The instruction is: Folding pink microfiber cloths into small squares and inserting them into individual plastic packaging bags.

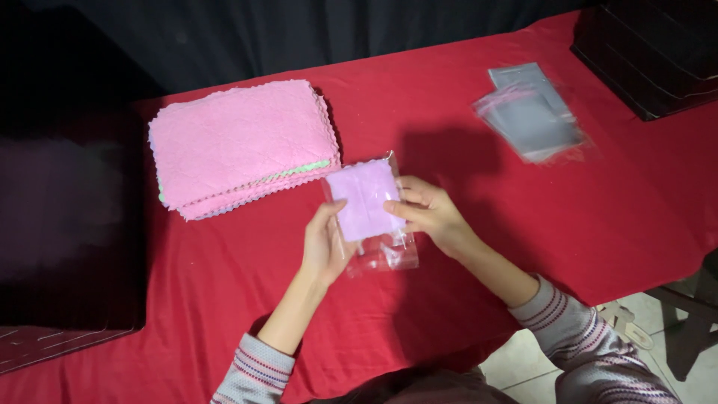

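A folded lilac cloth [363, 198] sits inside a clear plastic bag [383, 258], held just above the red tablecloth [523, 224]. My left hand [325, 243] grips the bag's left edge. My right hand [426, 213] holds the right side, fingers on the cloth through the plastic. The bag's open end, still empty, points toward me.
A stack of folded pink cloths [239, 146] with green and blue ones lower down lies at the left. A small pile of clear bags [531, 112] lies at the far right. A dark box [651, 52] stands at the top right corner, another dark object [67, 224] at the left.
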